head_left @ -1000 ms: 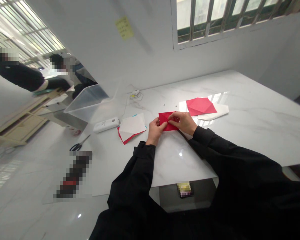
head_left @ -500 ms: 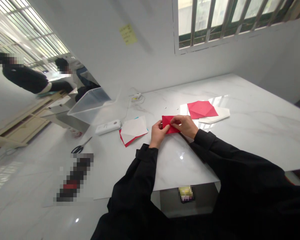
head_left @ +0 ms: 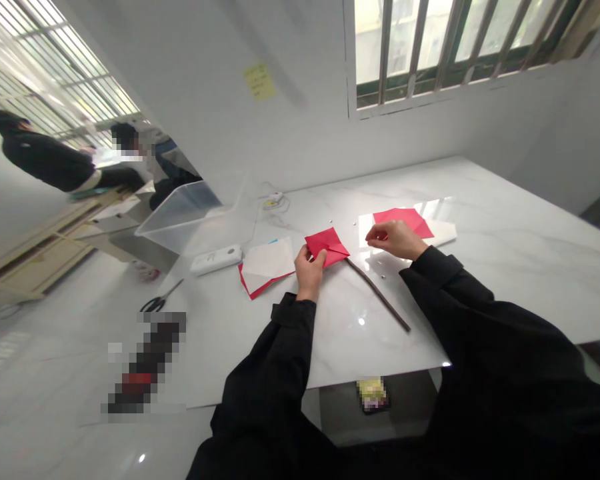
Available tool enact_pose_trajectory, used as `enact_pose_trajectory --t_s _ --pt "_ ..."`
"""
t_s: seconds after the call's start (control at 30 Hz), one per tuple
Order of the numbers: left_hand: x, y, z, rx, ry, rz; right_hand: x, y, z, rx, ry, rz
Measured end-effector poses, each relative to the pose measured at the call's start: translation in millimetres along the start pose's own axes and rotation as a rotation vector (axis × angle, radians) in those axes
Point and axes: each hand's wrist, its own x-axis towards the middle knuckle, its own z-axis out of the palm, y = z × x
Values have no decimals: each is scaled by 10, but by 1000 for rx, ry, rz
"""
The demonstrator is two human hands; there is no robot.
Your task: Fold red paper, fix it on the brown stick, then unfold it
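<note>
My left hand (head_left: 311, 275) is closed on a folded red square of paper (head_left: 330, 244), thumb on top at its near left edge. From the paper's right corner a thin dark stick (head_left: 380, 293) runs down across the table; whether the two are joined cannot be told. My right hand (head_left: 396, 240) hovers to the right, apart from the paper, thumb and fingers pinched together; anything between the fingertips is too small to make out. Behind it lies another creased red sheet (head_left: 416, 220), partly hidden by the hand, over white paper (head_left: 443, 231).
Left of my hands is a stack of white and red sheets (head_left: 267, 263), beside a white power strip (head_left: 217, 259). Farther left are scissors (head_left: 154, 303) and a clear plastic bin (head_left: 180, 217). Tiny beads (head_left: 383, 277) dot the tabletop. Two people are in the background.
My right hand has let go of the red paper and moved right. The paper has turned and shifted slightly left in my left hand. More of the dark stick shows.
</note>
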Motion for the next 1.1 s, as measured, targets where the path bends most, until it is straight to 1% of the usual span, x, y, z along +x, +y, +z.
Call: enact_pose_trajectory --t_s 0.07,0.1,0.13,0.17,0.23,0.37,0.53,0.63,0.73,0.83,0.9,1.0,1.1 --pt "-6 3 -2 4 -19 4 -85 -39 -136 -60 -319 -7" --pt "-9 4 -3 6 -32 3 -137 -68 -182 -70 -455 7" --pt "-11 4 -4 8 -46 0 -194 -97 -214 -68 -530 29" --pt "-12 3 -6 11 -57 -4 -251 -122 -232 -60 -554 47" --pt "-9 0 -9 21 -67 -5 -358 -148 -238 -40 -536 46" --pt "10 -21 -18 12 -50 -1 -503 -105 -187 -66 -426 -12" --pt "31 -41 -22 -39 -11 -17 -524 -82 -71 -185 -341 -56" --pt "33 -32 -21 -119 24 -52 -496 -128 -34 -233 -336 -71" --pt "33 -23 -19 -183 45 -81 -502 -181 -50 -209 -344 -72" --pt "33 -31 -17 -178 54 -88 -551 -219 -62 -162 -354 -72" --pt "33 -42 -14 -167 48 -83 -573 -231 -32 -179 -361 -79" --pt "36 -56 -7 -172 57 -76 -503 -227 80 -214 -340 -109" --pt "53 -69 -9 -168 88 -74 -253 -206 195 -234 -276 -131"
